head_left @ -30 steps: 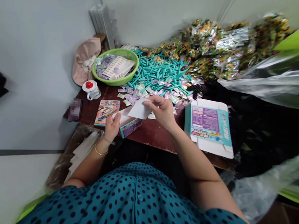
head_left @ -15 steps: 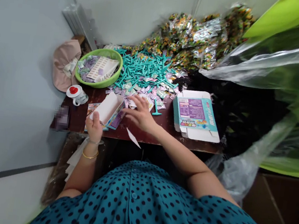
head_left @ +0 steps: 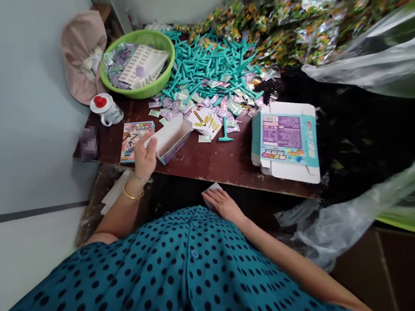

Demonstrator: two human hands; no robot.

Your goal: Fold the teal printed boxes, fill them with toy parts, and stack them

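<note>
My left hand [head_left: 145, 156] is closed on the near end of an open cardboard box [head_left: 179, 149], thumb on its white inside. The box tilts over the front of the table, its printed purple and teal side facing right. Beneath the table edge, close to my shirt, my right hand [head_left: 224, 203] has its fingers over a white card [head_left: 212, 189], with part of the card showing past the fingertips. Left of the box lies a printed flat box [head_left: 133, 138]. Behind it are fanned cards [head_left: 206, 120] and one teal plastic hammer [head_left: 226, 131].
Flattened printed cartons [head_left: 288, 140] lie on the right of the table. Farther back are a heap of teal hammers [head_left: 211, 67], small sachets [head_left: 176, 101], a green basin [head_left: 135, 90] and shiny packets [head_left: 285, 28]. A lidded mug [head_left: 108, 111] stands left; plastic sheeting [head_left: 335, 233] hangs right.
My right hand has moved from beside the box down below the table edge, onto the white card that was at that edge. My left hand still holds the box, now shifted rightward.
</note>
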